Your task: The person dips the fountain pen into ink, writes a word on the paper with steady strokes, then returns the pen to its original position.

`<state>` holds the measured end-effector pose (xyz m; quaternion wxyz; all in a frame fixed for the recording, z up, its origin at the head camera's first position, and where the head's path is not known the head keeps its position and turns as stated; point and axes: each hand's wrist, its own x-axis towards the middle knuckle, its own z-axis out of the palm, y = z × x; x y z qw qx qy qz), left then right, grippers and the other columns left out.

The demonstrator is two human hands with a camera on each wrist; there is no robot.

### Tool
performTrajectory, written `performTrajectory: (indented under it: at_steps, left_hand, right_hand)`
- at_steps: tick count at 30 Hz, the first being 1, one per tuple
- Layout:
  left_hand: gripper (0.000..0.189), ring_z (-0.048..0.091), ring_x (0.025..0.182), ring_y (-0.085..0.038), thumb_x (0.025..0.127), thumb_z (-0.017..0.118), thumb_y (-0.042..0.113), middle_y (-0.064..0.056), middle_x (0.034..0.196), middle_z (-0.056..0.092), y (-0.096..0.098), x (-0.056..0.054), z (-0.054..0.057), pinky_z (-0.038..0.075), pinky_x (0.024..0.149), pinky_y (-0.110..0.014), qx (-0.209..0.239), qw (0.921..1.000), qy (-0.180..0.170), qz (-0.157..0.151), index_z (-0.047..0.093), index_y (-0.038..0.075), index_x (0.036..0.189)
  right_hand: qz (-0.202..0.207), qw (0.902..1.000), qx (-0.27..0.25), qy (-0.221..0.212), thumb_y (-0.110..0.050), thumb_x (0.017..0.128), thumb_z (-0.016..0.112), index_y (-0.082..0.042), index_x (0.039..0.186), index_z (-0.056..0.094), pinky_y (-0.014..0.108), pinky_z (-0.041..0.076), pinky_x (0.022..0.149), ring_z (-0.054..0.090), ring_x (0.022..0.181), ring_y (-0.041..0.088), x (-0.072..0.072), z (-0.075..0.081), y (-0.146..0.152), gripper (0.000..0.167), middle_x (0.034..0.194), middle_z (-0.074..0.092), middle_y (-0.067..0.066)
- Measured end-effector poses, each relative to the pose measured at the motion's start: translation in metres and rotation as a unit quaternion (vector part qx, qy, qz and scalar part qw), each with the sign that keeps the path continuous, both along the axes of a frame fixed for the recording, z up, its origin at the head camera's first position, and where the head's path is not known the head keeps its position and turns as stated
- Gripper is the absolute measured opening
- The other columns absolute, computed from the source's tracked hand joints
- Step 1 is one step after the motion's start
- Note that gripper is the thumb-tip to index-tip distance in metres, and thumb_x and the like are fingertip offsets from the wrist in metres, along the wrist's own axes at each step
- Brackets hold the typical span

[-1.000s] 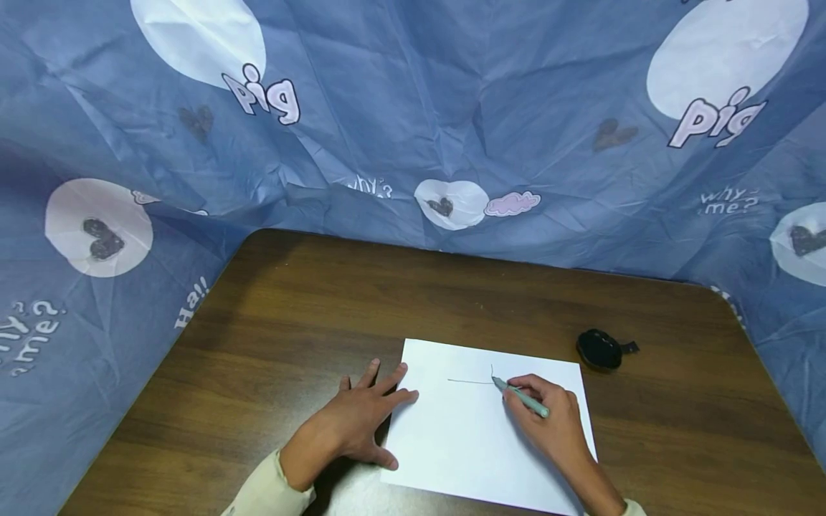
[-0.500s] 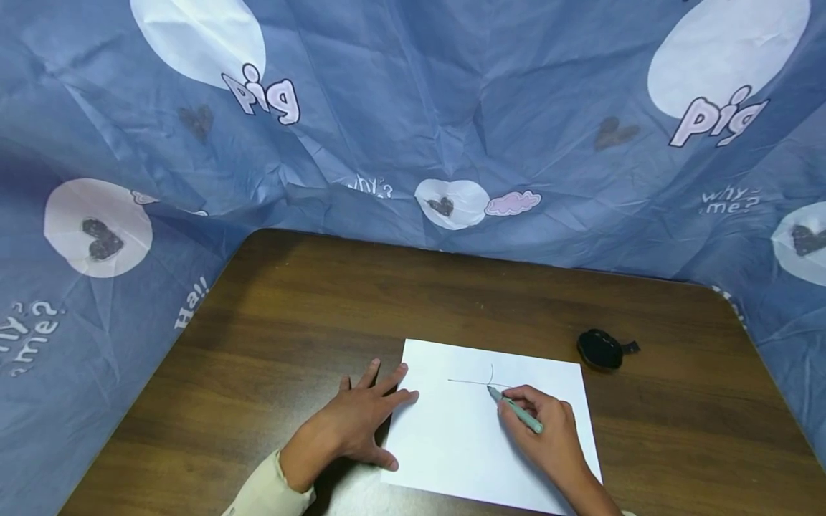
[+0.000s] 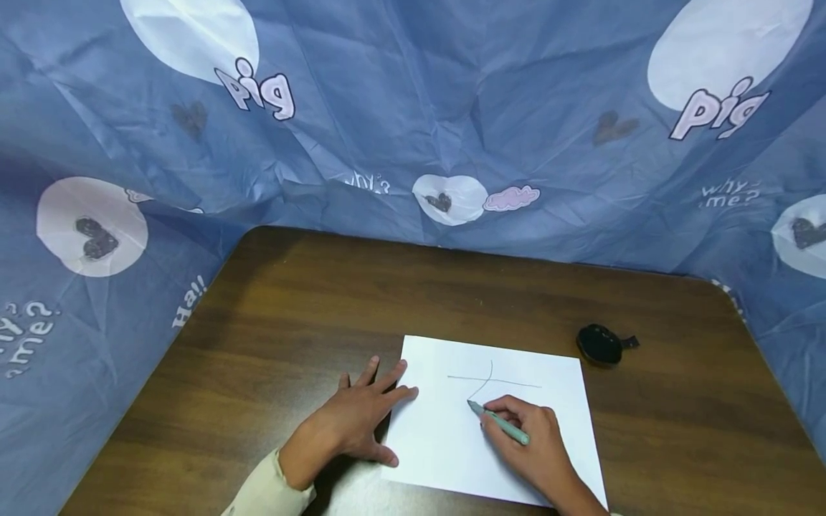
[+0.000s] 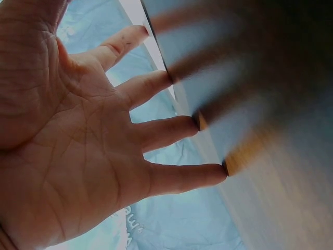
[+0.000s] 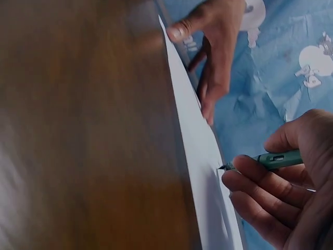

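Note:
A sheet of white paper point(image 3: 445, 444) lies on the brown table. My right hand point(image 3: 532, 444) pinches a green fountain pen point(image 3: 510, 428) between thumb and fingers, its tip on the paper. In the right wrist view the pen point(image 5: 283, 159) shows a dark nib and a slot in its barrel. Thin dark lines point(image 3: 490, 379) mark the upper part of the sheet: one nearly level, crossed by one curving down left to the nib. With fingers spread, my left hand point(image 3: 355, 419) rests along the sheet's left edge; its fingers point(image 4: 187, 177) are straight in the left wrist view.
On the table point(image 3: 310, 301), right of the paper, lies a small black rounded object point(image 3: 600, 345) with a short tab; its kind is unclear. A blue printed cloth point(image 3: 361, 107) hangs behind and beside the table.
My right hand has moved the pen down and left, lengthening the curved stroke across the level line. My left hand stays in place. The head view has tilted slightly.

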<state>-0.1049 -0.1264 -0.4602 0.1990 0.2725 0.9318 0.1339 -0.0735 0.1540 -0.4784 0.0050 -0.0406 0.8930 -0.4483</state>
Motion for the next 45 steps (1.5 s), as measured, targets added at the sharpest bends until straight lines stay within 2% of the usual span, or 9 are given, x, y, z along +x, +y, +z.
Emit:
performTrajectory:
  at_steps: [6, 15, 24, 26, 29, 31, 34, 39, 45]
  left_hand:
    - [0.097, 0.015, 0.147, -0.048, 0.066, 0.088, 0.053, -0.007, 0.165, 0.021, 0.001, -0.001, 0.000, 0.028, 0.097, -0.078, -0.004, 1.0000, 0.002, 0.001, 0.047, 0.024, 0.149]
    - [0.097, 0.015, 0.146, -0.049, 0.066, 0.088, 0.053, -0.008, 0.165, 0.021, 0.000, 0.003, 0.001, 0.028, 0.097, -0.079, 0.002, 1.0000, -0.007, 0.002, 0.047, 0.023, 0.149]
    - [0.096, 0.014, 0.147, -0.049, 0.068, 0.087, 0.053, -0.009, 0.165, 0.021, 0.000, 0.002, 0.003, 0.028, 0.097, -0.078, 0.007, 0.9999, -0.007, -0.004, 0.047, 0.022, 0.149]
    - [0.096, 0.014, 0.147, -0.049, 0.068, 0.087, 0.053, -0.009, 0.165, 0.020, 0.000, 0.003, 0.002, 0.028, 0.097, -0.078, 0.006, 0.9999, -0.008, -0.003, 0.047, 0.023, 0.149]
    - [0.096, 0.014, 0.147, -0.049, 0.068, 0.087, 0.053, -0.009, 0.165, 0.020, -0.001, 0.002, 0.001, 0.028, 0.097, -0.078, 0.007, 0.9999, -0.006, -0.003, 0.046, 0.023, 0.149]
    - [0.097, 0.013, 0.147, -0.049, 0.068, 0.087, 0.053, -0.008, 0.165, 0.019, -0.001, 0.002, 0.000, 0.028, 0.096, -0.079, 0.007, 1.0000, -0.006, -0.003, 0.046, 0.023, 0.150]
    - [0.097, 0.012, 0.147, -0.049, 0.068, 0.087, 0.053, -0.009, 0.165, 0.018, -0.001, 0.001, 0.000, 0.028, 0.095, -0.079, 0.005, 1.0000, -0.006, -0.005, 0.045, 0.023, 0.150]
    - [0.097, 0.013, 0.147, -0.049, 0.068, 0.088, 0.053, -0.008, 0.165, 0.019, 0.000, -0.001, 0.002, 0.028, 0.095, -0.080, -0.004, 1.0000, -0.002, -0.006, 0.045, 0.023, 0.150]
    - [0.096, 0.012, 0.147, -0.049, 0.068, 0.088, 0.052, -0.008, 0.165, 0.019, 0.002, -0.001, 0.003, 0.028, 0.096, -0.079, -0.006, 1.0000, -0.002, -0.006, 0.046, 0.023, 0.150]
  right_hand:
    - [0.043, 0.9990, -0.008, -0.007, -0.015, 0.085, 0.077, -0.014, 0.088, 0.076, 0.022, 0.045, 0.053, 0.053, 0.052, 0.003, 0.009, -0.001, -0.011, 0.003, 0.066, 0.065, -0.017]
    - [0.116, 0.9920, -0.033, -0.038, -0.022, 0.091, 0.074, -0.013, 0.095, 0.076, 0.023, 0.048, 0.057, 0.058, 0.057, 0.003, 0.019, -0.003, -0.019, 0.010, 0.072, 0.068, -0.016]
    - [0.131, 0.9903, -0.037, -0.028, -0.022, 0.091, 0.073, -0.013, 0.096, 0.076, 0.023, 0.048, 0.058, 0.059, 0.058, 0.002, 0.019, -0.003, -0.019, 0.011, 0.074, 0.069, -0.016]
    - [0.134, 0.9905, -0.030, -0.006, -0.020, 0.090, 0.074, -0.014, 0.095, 0.076, 0.023, 0.049, 0.059, 0.060, 0.060, 0.000, 0.017, -0.003, -0.018, 0.009, 0.075, 0.069, -0.017]
    - [0.112, 0.9922, -0.018, 0.051, -0.013, 0.086, 0.077, -0.015, 0.094, 0.076, 0.024, 0.051, 0.060, 0.061, 0.063, 0.000, 0.011, -0.001, -0.010, 0.008, 0.076, 0.069, -0.017]
    - [0.080, 0.9923, -0.009, 0.095, -0.008, 0.083, 0.079, -0.015, 0.093, 0.076, 0.024, 0.052, 0.060, 0.063, 0.065, 0.000, 0.004, -0.001, -0.001, 0.012, 0.077, 0.070, -0.016]
    - [0.028, 0.9917, 0.008, 0.126, -0.004, 0.079, 0.080, -0.013, 0.092, 0.076, 0.023, 0.052, 0.060, 0.063, 0.065, 0.000, -0.005, -0.003, 0.015, 0.016, 0.077, 0.071, -0.014]
    - [-0.016, 0.9931, 0.018, 0.115, -0.005, 0.080, 0.079, -0.010, 0.092, 0.075, 0.023, 0.049, 0.055, 0.062, 0.060, 0.004, -0.015, -0.010, 0.034, 0.014, 0.077, 0.072, -0.008]
    - [-0.021, 0.9949, 0.015, 0.098, -0.007, 0.081, 0.080, -0.010, 0.093, 0.076, 0.024, 0.045, 0.052, 0.058, 0.057, 0.005, -0.018, -0.014, 0.038, 0.013, 0.078, 0.072, -0.006]
